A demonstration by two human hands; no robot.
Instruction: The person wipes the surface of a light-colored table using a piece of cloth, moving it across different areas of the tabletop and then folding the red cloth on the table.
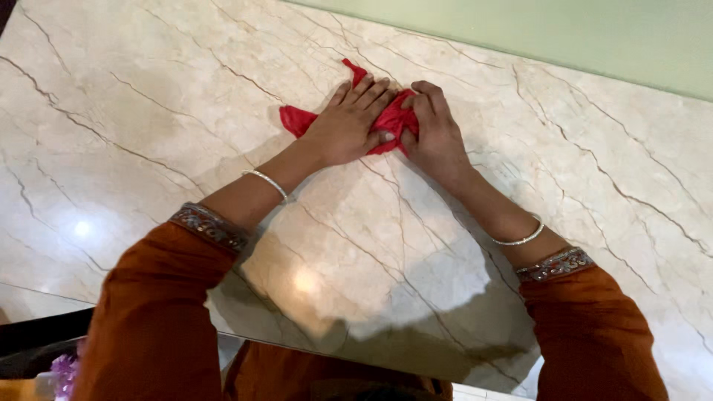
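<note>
Nearest the camera, two rust-orange sleeves [152,319] with patterned cuffs are reaching out from 6 o'clock, each wrist wearing a thin silver bangle [269,183], forearms converging toward the middle of the counter [134,111]. The counter is glossy cream marble with brown veins, catching light glare near 7 o'clock. Further out, the left hand [344,128] is lying flat, fingers [364,90] spread and pointing to 12 o'clock, pressing down on a small red cloth [297,119], likely pinning it so it is not sliding on the slick stone. Just beside it at 3 o'clock, the right hand [434,132] is curling its fingers [429,100] in, clenching a bunched part of the same cloth, seemingly gathering or tightening the fabric against the pinned side. The cloth is sitting slightly past centre toward 12 o'clock, mostly hidden under both hands, corners poking out at 9 and 12 o'clock. Farthest away, a pale green wall [557,37] is running along the counter's far edge.
</note>
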